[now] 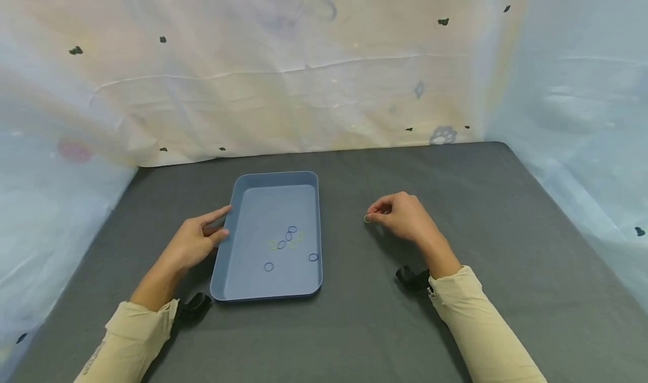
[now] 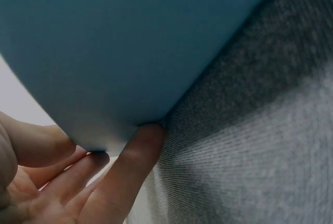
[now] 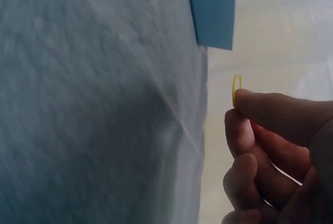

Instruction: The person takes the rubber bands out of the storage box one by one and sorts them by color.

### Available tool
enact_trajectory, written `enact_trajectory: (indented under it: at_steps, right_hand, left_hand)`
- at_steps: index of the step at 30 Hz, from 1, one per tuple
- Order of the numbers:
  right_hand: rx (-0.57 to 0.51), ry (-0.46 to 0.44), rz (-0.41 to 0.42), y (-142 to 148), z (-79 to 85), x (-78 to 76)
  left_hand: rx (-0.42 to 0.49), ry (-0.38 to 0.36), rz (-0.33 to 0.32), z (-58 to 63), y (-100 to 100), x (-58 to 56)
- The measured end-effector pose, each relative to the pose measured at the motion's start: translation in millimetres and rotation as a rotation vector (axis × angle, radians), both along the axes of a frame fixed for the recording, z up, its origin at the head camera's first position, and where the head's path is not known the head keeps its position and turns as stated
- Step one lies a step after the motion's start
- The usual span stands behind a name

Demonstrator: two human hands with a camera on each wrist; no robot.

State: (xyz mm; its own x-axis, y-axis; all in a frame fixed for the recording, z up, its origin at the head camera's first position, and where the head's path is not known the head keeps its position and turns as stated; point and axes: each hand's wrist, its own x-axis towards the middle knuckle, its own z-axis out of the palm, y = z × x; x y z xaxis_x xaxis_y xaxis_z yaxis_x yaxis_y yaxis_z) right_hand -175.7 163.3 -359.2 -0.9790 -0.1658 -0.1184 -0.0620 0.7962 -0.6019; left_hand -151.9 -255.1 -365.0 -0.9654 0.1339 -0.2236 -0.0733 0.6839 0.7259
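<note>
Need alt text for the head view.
Right hand pinches a yellow ring over a gray table, right of a blue tray holding dark rings and yellow rings; left hand touches the tray's left side.

Soft, even light across the head view, and there's the right hand [image 1: 406,217] casting a faint shadow on the grey tablecloth [image 1: 364,338]! Left wrist is murky, the blue tray [image 2: 130,52] darkest up top; right wrist, bluish, tablecloth weave blurred.
</note>
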Motion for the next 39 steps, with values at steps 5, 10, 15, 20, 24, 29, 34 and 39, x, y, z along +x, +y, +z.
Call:
enact_trajectory:
  at_steps: [5,10,15,20,24,29,34,39]
  right_hand:
    - [0.006,-0.005,0.042,-10.2,-5.9,-0.9]
    - [0.016,0.002,0.059,-22.0,-8.6,-2.1]
    - [0.011,0.002,0.053,-28.0,-11.6,-3.4]
    - [0.039,0.038,0.031,-29.6,-14.0,-6.0]
    - [0.066,0.040,0.026,-30.6,-15.3,-6.7]
    - [0.042,0.020,0.029,-31.6,-13.5,-8.3]
    - [0.024,0.023,0.035,-32.6,-12.8,-10.1]
    - [0.015,0.012,0.015,-32.4,-14.9,-10.9]
  left_hand:
    - [0.020,-0.005,0.014,-2.7,0.0,0.2]
    - [0.038,-0.006,0.015,-3.2,3.2,-1.8]
    - [0.056,-0.018,0.010,-5.0,2.3,-3.3]
    - [0.067,-0.022,0.010,-6.8,3.2,-3.3]
    - [0.068,-0.028,0.014,-6.1,3.3,-2.1]
    - [0.042,0.000,0.007,-2.4,0.0,-1.6]
    - [0.034,0.009,0.007,1.9,-1.8,0.0]
    - [0.048,-0.005,0.011,3.4,-0.2,1.0]
